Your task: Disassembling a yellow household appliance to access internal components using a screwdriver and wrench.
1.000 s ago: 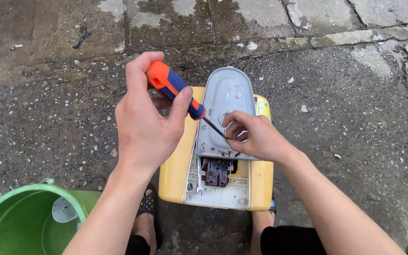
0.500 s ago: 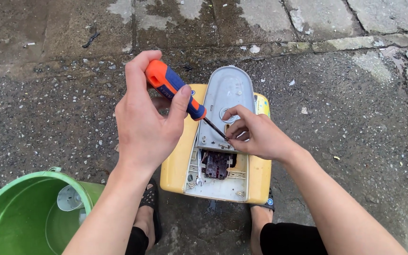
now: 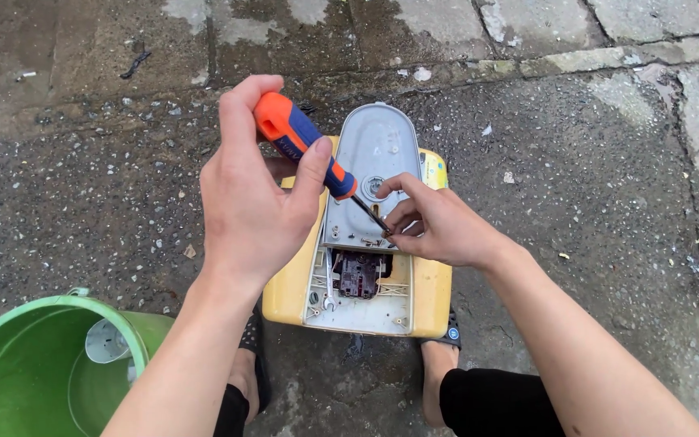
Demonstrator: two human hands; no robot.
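My left hand [image 3: 252,206] grips a screwdriver [image 3: 305,146] with an orange and blue handle, its shaft slanting down to the right. The tip meets a grey metal plate [image 3: 370,174] on a yellow appliance [image 3: 430,291] lying on the ground. My right hand [image 3: 438,222] rests on the plate's right edge, its fingertips pinched around the screwdriver tip; whatever they pinch is too small to see. Below the plate an opening shows a dark component [image 3: 359,273] and a white plastic frame [image 3: 357,311].
A green bucket [image 3: 34,376] with a pale object inside stands at the lower left. My feet in dark sandals [image 3: 446,336] sit under the appliance. The ground is wet, dark asphalt with small stones, and a stone kerb [image 3: 544,61] runs across the top.
The view has shifted slightly; the bucket sits a little lower in frame. Both hands stay in the same grip at the plate, with the screwdriver barely moved.
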